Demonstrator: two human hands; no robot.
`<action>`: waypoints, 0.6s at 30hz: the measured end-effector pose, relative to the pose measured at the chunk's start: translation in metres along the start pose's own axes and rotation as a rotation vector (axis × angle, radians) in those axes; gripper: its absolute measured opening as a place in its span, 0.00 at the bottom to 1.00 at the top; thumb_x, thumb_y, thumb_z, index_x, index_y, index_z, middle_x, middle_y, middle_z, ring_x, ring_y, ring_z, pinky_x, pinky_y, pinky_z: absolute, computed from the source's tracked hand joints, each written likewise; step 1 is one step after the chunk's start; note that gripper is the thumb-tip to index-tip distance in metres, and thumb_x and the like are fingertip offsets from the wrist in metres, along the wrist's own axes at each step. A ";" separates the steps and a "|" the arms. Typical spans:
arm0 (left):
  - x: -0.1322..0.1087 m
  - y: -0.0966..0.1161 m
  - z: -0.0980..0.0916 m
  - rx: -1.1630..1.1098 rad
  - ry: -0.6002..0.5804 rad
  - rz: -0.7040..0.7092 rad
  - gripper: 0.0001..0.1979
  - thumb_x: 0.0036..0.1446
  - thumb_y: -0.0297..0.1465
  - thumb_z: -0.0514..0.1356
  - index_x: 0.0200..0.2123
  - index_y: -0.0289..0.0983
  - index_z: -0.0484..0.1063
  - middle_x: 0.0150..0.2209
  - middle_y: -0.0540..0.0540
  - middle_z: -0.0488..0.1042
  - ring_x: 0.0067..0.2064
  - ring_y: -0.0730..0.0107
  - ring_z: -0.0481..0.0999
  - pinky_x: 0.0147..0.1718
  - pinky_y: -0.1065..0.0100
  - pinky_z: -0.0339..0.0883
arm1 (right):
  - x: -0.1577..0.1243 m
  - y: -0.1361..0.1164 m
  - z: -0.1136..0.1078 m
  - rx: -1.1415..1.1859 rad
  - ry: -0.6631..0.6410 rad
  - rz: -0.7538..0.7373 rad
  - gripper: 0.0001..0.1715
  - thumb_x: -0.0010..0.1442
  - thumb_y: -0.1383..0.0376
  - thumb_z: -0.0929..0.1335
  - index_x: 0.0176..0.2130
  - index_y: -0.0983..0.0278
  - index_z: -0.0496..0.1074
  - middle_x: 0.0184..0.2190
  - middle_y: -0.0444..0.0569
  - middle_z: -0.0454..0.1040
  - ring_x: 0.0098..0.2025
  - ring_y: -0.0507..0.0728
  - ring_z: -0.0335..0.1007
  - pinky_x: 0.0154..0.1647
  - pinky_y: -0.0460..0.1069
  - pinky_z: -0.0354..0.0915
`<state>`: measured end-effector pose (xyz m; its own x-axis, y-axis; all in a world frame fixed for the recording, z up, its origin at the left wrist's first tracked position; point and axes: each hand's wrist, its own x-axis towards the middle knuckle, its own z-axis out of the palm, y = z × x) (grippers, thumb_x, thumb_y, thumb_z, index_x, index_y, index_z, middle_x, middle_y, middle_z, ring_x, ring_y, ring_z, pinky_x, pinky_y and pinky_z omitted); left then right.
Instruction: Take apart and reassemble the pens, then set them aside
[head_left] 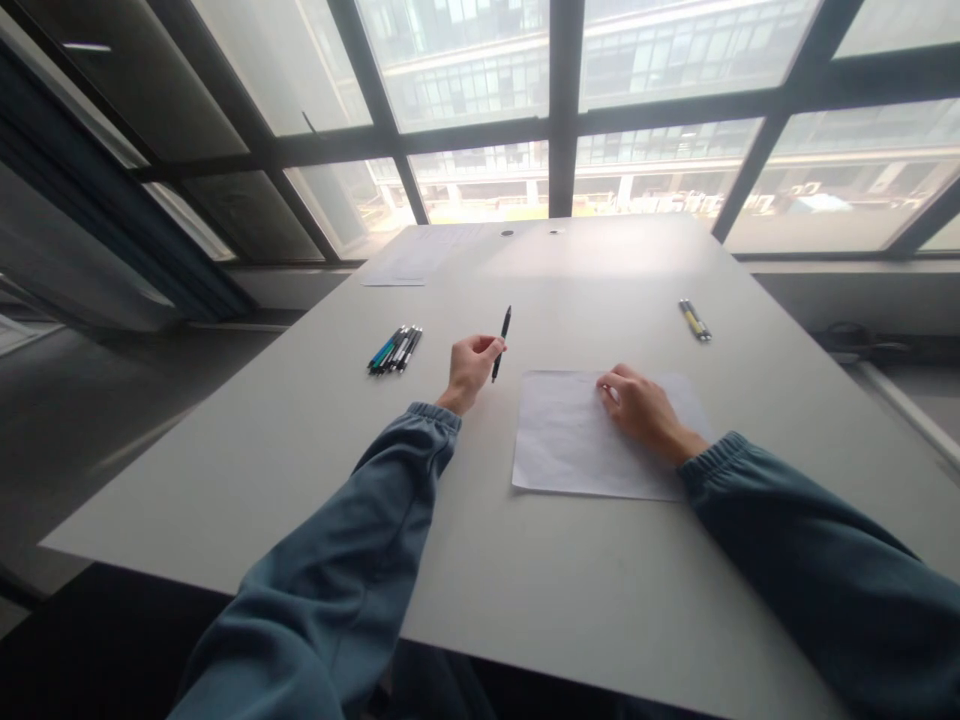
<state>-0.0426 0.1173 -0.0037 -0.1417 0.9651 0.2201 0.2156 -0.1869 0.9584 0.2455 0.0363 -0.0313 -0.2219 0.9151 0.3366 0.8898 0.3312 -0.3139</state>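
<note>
Head view put a black pen point(505, 326) near the middle of the frame, nearly upright with a slight lean, its top end toward the window. Our left hand point(471, 364) had it clamped between thumb and fingers around mid-length, a grip that left both ends showing and, we judged, made it easy to tilt or turn.

Just right of it lay a white sheet of paper point(562, 440), with our right hand point(643, 410) over its upper right part. Those fingers were loosely curled; we could not tell whether the tips met or had anything between them. The hand seemed placed to steady the sheet, whose near edge looked a little lifted.

Left of centre, a cluster of pens point(395, 350) lay side by side, black mostly, with blue and green among them; lying so close, they probably stopped one another from rolling. Right of centre, well apart from the cluster, two pens with yellow on them point(695, 320) lay together, perhaps as a separate group.

Farther out, another sheet point(405, 264) lay toward the upper left of the white table point(480, 570), out of our arms' way, and window panes point(457, 70) filled the top of the frame.
</note>
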 end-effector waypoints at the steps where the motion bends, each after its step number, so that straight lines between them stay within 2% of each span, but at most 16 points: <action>1: -0.009 0.004 0.010 -0.078 -0.056 -0.031 0.16 0.52 0.41 0.69 0.35 0.33 0.79 0.36 0.40 0.82 0.32 0.69 0.76 0.33 0.68 0.68 | 0.000 0.000 0.000 0.020 0.021 -0.005 0.13 0.66 0.66 0.64 0.42 0.61 0.78 0.41 0.51 0.78 0.36 0.57 0.73 0.35 0.49 0.60; 3: -0.027 0.011 0.028 -0.224 -0.154 -0.096 0.19 0.51 0.42 0.71 0.37 0.33 0.77 0.36 0.40 0.82 0.33 0.70 0.77 0.32 0.69 0.68 | 0.000 0.001 -0.002 0.065 0.091 -0.011 0.13 0.66 0.67 0.64 0.42 0.62 0.78 0.39 0.50 0.79 0.35 0.56 0.72 0.36 0.49 0.60; 6: -0.050 0.019 0.047 -0.413 -0.275 -0.189 0.22 0.47 0.41 0.74 0.41 0.34 0.75 0.35 0.42 0.81 0.36 0.68 0.79 0.39 0.66 0.73 | -0.001 0.000 -0.004 0.143 0.198 -0.029 0.14 0.67 0.67 0.63 0.41 0.61 0.78 0.35 0.49 0.79 0.33 0.56 0.72 0.36 0.49 0.61; 9: -0.067 0.023 0.058 -0.514 -0.317 -0.209 0.29 0.47 0.38 0.75 0.50 0.37 0.70 0.36 0.44 0.81 0.38 0.67 0.81 0.45 0.60 0.75 | -0.001 0.000 -0.005 0.268 0.244 -0.036 0.16 0.69 0.63 0.62 0.42 0.62 0.78 0.33 0.48 0.79 0.30 0.55 0.70 0.35 0.49 0.62; 11: -0.073 0.024 0.061 -0.539 -0.331 -0.177 0.34 0.47 0.37 0.75 0.54 0.39 0.66 0.37 0.45 0.82 0.39 0.65 0.82 0.47 0.57 0.75 | -0.002 0.000 -0.005 0.402 0.219 -0.038 0.18 0.71 0.59 0.61 0.43 0.62 0.78 0.31 0.48 0.78 0.29 0.54 0.70 0.34 0.49 0.63; 13: -0.077 0.024 0.062 -0.560 -0.322 -0.144 0.33 0.47 0.36 0.75 0.53 0.41 0.64 0.38 0.45 0.82 0.40 0.64 0.83 0.49 0.55 0.75 | -0.002 -0.002 -0.004 0.570 0.144 -0.044 0.20 0.71 0.55 0.62 0.43 0.63 0.78 0.29 0.47 0.78 0.29 0.54 0.71 0.33 0.48 0.64; 15: -0.078 0.023 0.062 -0.578 -0.294 -0.124 0.29 0.48 0.36 0.75 0.48 0.40 0.64 0.39 0.44 0.82 0.42 0.63 0.83 0.50 0.54 0.75 | -0.002 -0.004 -0.003 0.730 0.078 -0.042 0.19 0.68 0.52 0.65 0.43 0.63 0.78 0.28 0.46 0.77 0.29 0.54 0.71 0.33 0.48 0.66; 18: -0.077 0.021 0.062 -0.548 -0.265 -0.096 0.27 0.48 0.39 0.75 0.43 0.39 0.63 0.43 0.42 0.82 0.44 0.61 0.83 0.50 0.54 0.75 | -0.001 -0.006 -0.002 0.896 0.117 0.024 0.17 0.62 0.52 0.71 0.40 0.63 0.79 0.27 0.46 0.77 0.28 0.53 0.70 0.31 0.49 0.67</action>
<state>0.0331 0.0500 -0.0117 0.1244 0.9819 0.1429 -0.3241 -0.0959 0.9411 0.2413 0.0327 -0.0284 -0.1216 0.9112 0.3936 0.2391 0.4118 -0.8793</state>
